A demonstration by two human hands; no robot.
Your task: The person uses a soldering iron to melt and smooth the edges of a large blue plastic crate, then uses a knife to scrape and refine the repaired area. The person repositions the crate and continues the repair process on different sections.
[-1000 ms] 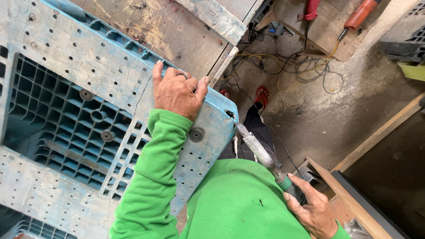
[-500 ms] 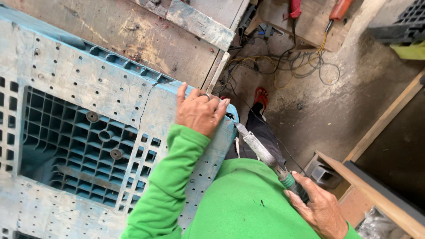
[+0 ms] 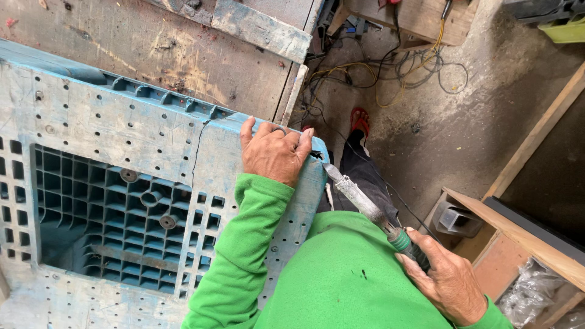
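Closest to you, your right hand (image 3: 450, 280) is wrapped around the green handle of a soldering iron (image 3: 365, 205), fingers curled fully shut on the grip. The iron's grey metal shaft runs up and away from those fingers, slanting toward the blue plastic pallet (image 3: 109, 158), and its tip sits right at the pallet's near corner, just beside a dark broken spot on the edge. A thin cord trails from the handle end down past your wrist.

Further out, your left hand (image 3: 274, 152) lies on top of that same pallet corner, palm down, fingers spread slightly and hooked over the rim; it grips only the pallet edge. The iron's tip is just to the right of those fingertips, close but apart from them. A crack (image 3: 196, 159) runs down the pallet's face just left of your left hand.

Beyond the pallet's far edge sits a worn wooden workbench (image 3: 183, 49). To the right of the pallet, on the concrete floor, you can see a red sandal (image 3: 359, 120) and, farther off, a tangle of yellow and black cables (image 3: 396, 67).
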